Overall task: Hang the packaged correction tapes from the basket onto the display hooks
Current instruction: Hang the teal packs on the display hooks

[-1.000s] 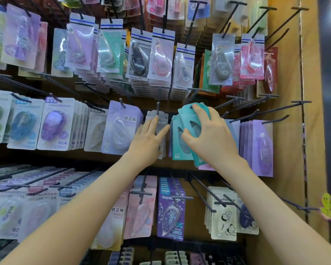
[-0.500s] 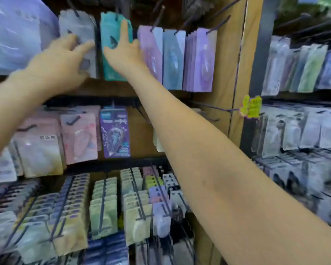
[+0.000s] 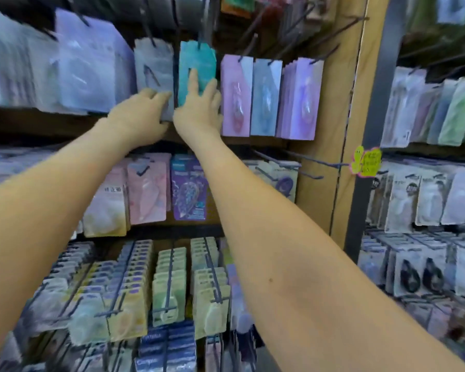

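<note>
The right hand (image 3: 199,111) lies flat on the hanging teal pack (image 3: 196,57), with its fingers straight. The left hand (image 3: 140,116) grips the bottom of the grey pack (image 3: 152,63) just beside it.

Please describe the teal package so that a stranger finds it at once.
From the wooden post on the right, follow the row of hanging packs at hand height leftwards. The fourth is the teal pack, with the right hand resting on it. It alone is teal there, between a grey pack and a pink pack.
</note>
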A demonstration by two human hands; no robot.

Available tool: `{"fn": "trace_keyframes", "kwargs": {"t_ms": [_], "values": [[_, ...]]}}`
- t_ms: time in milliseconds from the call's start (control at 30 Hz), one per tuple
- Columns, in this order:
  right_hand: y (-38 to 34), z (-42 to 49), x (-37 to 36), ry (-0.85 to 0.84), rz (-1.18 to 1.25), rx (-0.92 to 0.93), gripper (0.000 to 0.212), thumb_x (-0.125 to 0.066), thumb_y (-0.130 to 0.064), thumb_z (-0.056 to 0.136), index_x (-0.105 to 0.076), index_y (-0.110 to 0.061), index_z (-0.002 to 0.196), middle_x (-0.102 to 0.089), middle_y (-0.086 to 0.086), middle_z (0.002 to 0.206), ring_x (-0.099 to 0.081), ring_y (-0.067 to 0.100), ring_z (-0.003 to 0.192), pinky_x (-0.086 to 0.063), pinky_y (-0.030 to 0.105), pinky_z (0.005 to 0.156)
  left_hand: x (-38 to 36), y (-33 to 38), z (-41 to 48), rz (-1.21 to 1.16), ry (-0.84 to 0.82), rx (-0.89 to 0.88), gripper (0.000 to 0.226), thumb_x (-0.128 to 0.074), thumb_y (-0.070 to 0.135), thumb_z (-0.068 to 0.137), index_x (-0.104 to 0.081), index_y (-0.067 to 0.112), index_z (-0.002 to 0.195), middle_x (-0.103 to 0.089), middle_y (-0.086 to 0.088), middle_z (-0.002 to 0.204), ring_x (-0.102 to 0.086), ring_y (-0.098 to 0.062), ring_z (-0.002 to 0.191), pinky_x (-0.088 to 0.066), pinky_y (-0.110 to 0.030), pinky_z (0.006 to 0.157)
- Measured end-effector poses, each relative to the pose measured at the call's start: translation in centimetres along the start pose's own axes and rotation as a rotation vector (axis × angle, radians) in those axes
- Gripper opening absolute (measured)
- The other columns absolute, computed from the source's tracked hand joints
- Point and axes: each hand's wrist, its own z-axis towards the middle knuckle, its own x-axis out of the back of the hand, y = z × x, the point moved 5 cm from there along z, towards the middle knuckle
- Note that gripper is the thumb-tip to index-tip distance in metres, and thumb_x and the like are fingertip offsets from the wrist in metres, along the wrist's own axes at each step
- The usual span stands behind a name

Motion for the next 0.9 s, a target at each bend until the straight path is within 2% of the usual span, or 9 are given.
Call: {"fn": "trace_keyframes", "kwargs": {"t_ms": [67,200,333,433,567,633,733,800,900], "values": [[-0.3,0.2,0.7,-0.016,-0.064,0.004,0.080,-0.053,-0.027,0.094,-0.003,-0.020,0.156,-0.001,0.021,0.159,-0.009,0.037,0.145,-0.022,0.050,0.115,1.1,0.7,-0.5,0.013,0.015,0.020,0.062,-0.059,0.027,0.093,-0.035,0.009,0.147,-0.041,-0.024,0.143,-0.045,-0.044,0.126,-0.041,-0.053,0.101],[-1.0,0.7,1.6,-0.042,-0.148,-0.017,0.080,-0.055,-0.026,0.094,-0.004,-0.023,0.156,0.000,0.020,0.160,-0.005,0.035,0.147,-0.021,0.049,0.116,1.7,0.0,-0.4,0.029,-0.085,0.027,0.061,-0.054,0.026,0.094,-0.030,0.012,0.148,-0.039,-0.022,0.141,-0.044,-0.043,0.125,-0.042,-0.054,0.099],[-2.8,-1.8,2.0,-0.010,-0.127,-0.018,0.076,-0.053,-0.023,0.094,-0.008,-0.019,0.155,-0.015,0.016,0.157,-0.017,0.033,0.144,-0.026,0.048,0.114,2.3,-0.3,-1.3,-0.040,-0.045,-0.019,0.063,-0.052,0.025,0.095,-0.026,0.015,0.151,-0.037,-0.019,0.144,-0.042,-0.040,0.127,-0.041,-0.051,0.098],[-4.7,-4.6,2.2,0.029,-0.069,-0.013,0.069,-0.050,-0.019,0.094,-0.015,-0.013,0.154,-0.028,0.016,0.151,-0.029,0.033,0.137,-0.032,0.046,0.110,3.4,0.0,-3.6,-0.197,0.032,-0.061,0.059,-0.052,0.021,0.094,-0.032,0.011,0.149,-0.041,-0.022,0.139,-0.045,-0.040,0.123,-0.042,-0.048,0.095],[-7.1,-9.8,3.3,0.088,-0.005,0.051,0.057,-0.049,-0.017,0.095,-0.031,-0.010,0.149,-0.040,0.012,0.146,-0.037,0.027,0.133,-0.035,0.039,0.108,5.2,0.0,-10.7,-0.335,0.213,-0.085,0.053,-0.051,0.013,0.095,-0.039,0.008,0.146,-0.038,-0.021,0.148,-0.041,-0.037,0.133,-0.040,-0.048,0.104],[-8.3,-13.9,3.2,0.158,0.080,0.151,0.049,-0.051,-0.013,0.093,-0.044,-0.006,0.140,-0.050,0.013,0.138,-0.044,0.027,0.128,-0.037,0.039,0.106,5.2,-0.8,-16.2,-0.378,0.350,-0.094,0.048,-0.051,0.009,0.092,-0.047,-0.001,0.139,-0.047,-0.025,0.140,-0.048,-0.039,0.127,-0.043,-0.047,0.101],[-10.1,-22.2,0.6,0.195,0.219,0.298,0.040,-0.050,-0.011,0.087,-0.058,0.001,0.124,-0.062,0.015,0.119,-0.055,0.030,0.112,-0.042,0.037,0.097,3.0,-2.1,-25.7,-0.382,0.358,-0.050,0.044,-0.043,0.013,0.091,-0.054,-0.005,0.130,-0.056,-0.022,0.130,-0.057,-0.036,0.115,-0.048,-0.037,0.090],[-10.6,-28.4,-2.9,0.081,0.293,0.319,0.037,-0.047,-0.012,0.087,-0.060,0.001,0.120,-0.063,0.015,0.112,-0.056,0.028,0.105,-0.044,0.036,0.094,0.6,-2.9,-31.9,-0.383,0.257,0.010,0.043,-0.043,0.015,0.091,-0.056,-0.006,0.126,-0.059,-0.021,0.125,-0.058,-0.034,0.112,-0.044,-0.031,0.091],[-10.1,-38.2,-10.1,-0.268,0.340,0.224,0.037,-0.050,-0.011,0.092,-0.056,-0.001,0.127,-0.061,0.013,0.117,-0.053,0.027,0.111,-0.044,0.039,0.098,-4.6,-4.9,-41.9,-0.370,0.010,0.136,0.045,-0.039,0.020,0.089,-0.057,-0.004,0.124,-0.061,-0.020,0.120,-0.061,-0.034,0.105,-0.048,-0.033,0.086]]}}
